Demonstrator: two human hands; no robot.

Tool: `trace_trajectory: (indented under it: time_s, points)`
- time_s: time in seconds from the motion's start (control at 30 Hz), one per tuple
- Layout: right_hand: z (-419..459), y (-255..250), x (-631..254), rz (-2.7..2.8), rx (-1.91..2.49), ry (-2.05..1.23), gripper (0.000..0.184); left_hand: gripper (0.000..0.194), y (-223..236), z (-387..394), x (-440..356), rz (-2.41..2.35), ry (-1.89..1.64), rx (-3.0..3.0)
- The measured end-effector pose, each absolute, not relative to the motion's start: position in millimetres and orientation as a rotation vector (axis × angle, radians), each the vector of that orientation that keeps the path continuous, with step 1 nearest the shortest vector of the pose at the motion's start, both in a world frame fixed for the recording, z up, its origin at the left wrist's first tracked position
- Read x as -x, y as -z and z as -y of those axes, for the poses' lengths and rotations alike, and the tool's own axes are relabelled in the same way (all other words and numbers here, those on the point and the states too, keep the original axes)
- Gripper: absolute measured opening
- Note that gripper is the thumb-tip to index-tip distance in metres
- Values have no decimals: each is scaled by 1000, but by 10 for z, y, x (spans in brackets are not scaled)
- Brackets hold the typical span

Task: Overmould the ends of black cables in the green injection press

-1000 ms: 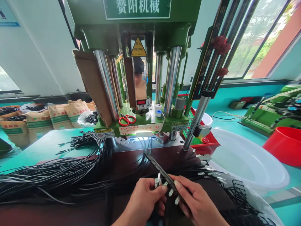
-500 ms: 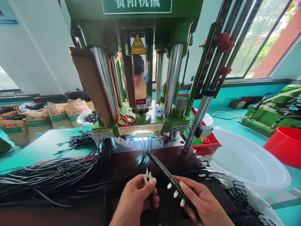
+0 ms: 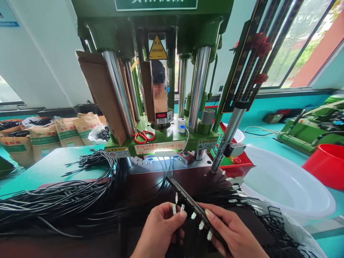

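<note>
Low in the middle of the head view, my left hand (image 3: 165, 227) is closed around a few black cables with silver metal connectors (image 3: 182, 208) poking up past the thumb. The cables run down below the fingers. My right hand (image 3: 231, 227) grips the lower end of a long, slim black bar (image 3: 185, 195), which slants up and to the left. Several silver connectors (image 3: 201, 225) stick out along the bar's left side, near my right fingers. A small gap separates the left hand's connectors from the bar.
A green press (image 3: 161, 143) stands ahead, with red scissors (image 3: 144, 136) on its lower plate. Black cables (image 3: 88, 193) pile up on the left; more cables with connectors lie right. A white tub (image 3: 290, 182) and red bucket (image 3: 325, 166) stand at right.
My left hand has moved right with its cable connectors, closer to the bar. The bar has shifted slightly down and left at its far tip; the right hand keeps its grip.
</note>
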State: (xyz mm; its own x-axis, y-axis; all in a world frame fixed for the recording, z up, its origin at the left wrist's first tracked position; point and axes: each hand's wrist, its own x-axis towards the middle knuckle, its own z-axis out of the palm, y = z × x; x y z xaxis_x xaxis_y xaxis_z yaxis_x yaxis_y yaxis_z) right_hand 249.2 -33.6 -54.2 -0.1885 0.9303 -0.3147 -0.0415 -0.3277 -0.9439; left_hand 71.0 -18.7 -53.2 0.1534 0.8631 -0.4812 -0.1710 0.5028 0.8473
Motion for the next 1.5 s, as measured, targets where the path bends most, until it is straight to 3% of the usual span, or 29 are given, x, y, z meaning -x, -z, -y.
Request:
trace_trajectory:
  time_s: [0.6,1.13,1.33,1.5]
  points:
    - [347,565,-2508,1197,1225,-1642,53,28,435,187,-753,-1241,-771,-729]
    - [355,591,-2542,1400,1238,-1586,52,33,504,142,-713,-1130,-762,-675]
    - [345,543,-2530,1238,1308,-1641,59,39,474,154,-571,-1325,-944,-1020]
    - [340,566,-2533,1243,1285,-1644,58,46,308,285,-399,-1098,-1031,-532]
